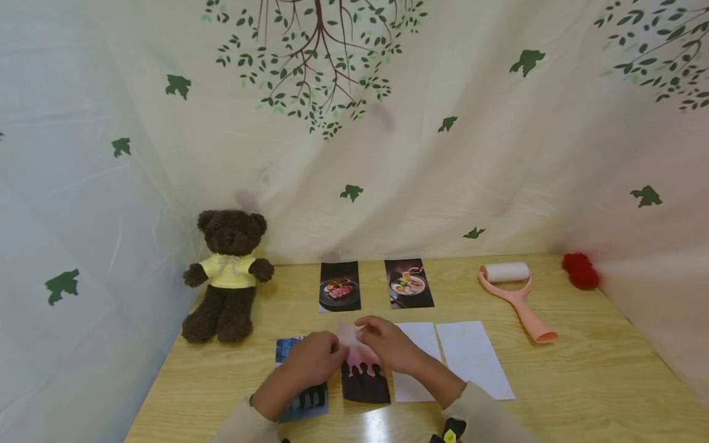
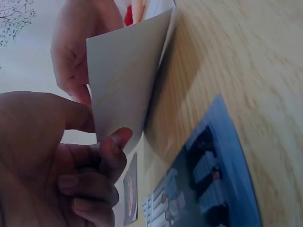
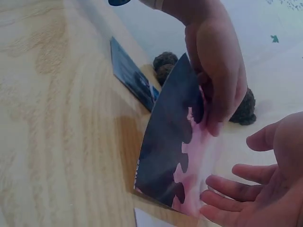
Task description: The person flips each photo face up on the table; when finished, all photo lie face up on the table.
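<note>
A pink-and-black picture card (image 1: 365,384) with dark silhouettes is raised and bent over the table. My left hand (image 1: 317,358) pinches its left edge between thumb and fingers, as the left wrist view shows from the card's white back (image 2: 124,71). My right hand (image 1: 390,346) is at the card's far right side; in the right wrist view its fingers (image 3: 236,189) are spread and loose, with fingertips right at the pink edge. Under my left forearm lies a blue picture card (image 1: 285,351), partly hidden. Beside my right wrist are two white cards (image 1: 418,341) (image 1: 473,360).
Two food picture cards, one with sliced meat (image 1: 340,287) and one with a noodle bowl (image 1: 408,284), lie at the back. A brown teddy bear (image 1: 229,271) sits at left. A pink-handled lint roller (image 1: 520,301) and a red fuzzy object (image 1: 580,271) are at right.
</note>
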Demonstrator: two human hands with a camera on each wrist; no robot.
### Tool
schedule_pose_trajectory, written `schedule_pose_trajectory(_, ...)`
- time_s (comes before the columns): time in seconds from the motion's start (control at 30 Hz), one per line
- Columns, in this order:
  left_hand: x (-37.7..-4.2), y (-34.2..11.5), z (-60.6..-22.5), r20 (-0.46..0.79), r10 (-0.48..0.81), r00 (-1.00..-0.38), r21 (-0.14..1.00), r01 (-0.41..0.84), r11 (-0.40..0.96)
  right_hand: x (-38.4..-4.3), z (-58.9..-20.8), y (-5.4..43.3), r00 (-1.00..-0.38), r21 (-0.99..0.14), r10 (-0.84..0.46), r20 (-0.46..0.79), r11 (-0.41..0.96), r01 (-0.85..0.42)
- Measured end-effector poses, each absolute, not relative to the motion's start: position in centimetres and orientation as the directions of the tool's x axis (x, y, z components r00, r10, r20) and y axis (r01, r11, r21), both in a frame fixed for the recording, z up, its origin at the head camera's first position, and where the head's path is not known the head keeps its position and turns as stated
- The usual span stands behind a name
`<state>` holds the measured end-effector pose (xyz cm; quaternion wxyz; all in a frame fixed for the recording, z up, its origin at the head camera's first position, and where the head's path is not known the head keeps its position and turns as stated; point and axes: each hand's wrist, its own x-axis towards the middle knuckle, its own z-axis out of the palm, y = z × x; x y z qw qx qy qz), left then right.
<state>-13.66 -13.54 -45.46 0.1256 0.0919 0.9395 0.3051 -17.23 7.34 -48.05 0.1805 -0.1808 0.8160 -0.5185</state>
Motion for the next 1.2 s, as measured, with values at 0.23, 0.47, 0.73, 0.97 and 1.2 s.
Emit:
schedule_pose_trajectory(0.23,-13.6,-13.6,-46.4,-0.164,0.195,-0.967,0.465,0.098,0.880,-16.9,-48.3,7.3,-0.863,-0.895,-0.492,-0.117,0.429,-0.123)
schedule_pose_trajectory(0.47,-14.0,-13.1,-46.1,-0.226,0.173,-0.959,0.411,0.067,0.909,-16.8,-48.4,7.3,-0.863,-0.890,-0.496,-0.096,0.431,-0.148)
schedule_pose_trajectory(0.73,-13.6,-11.3,-45.7,-0.185,0.311,-0.932,0.446,0.202,0.872,-17.7,-48.0,9.9,-0.954,-0.859,-0.282,0.100,0.460,-0.226)
schedule_pose_trajectory(0.97,-13.7,-8.1,-45.7,-0.121,0.422,-0.898,0.391,0.348,0.852,-18.2,-47.1,15.2,-0.974,-0.670,-0.221,0.042,0.717,-0.191)
schedule_pose_trajectory(1.2,-13.6,-5.8,-46.5,-0.114,0.499,-0.859,0.265,0.458,0.849,-17.7,-47.3,17.0,-0.981,-0.511,-0.183,-0.062,0.850,-0.126)
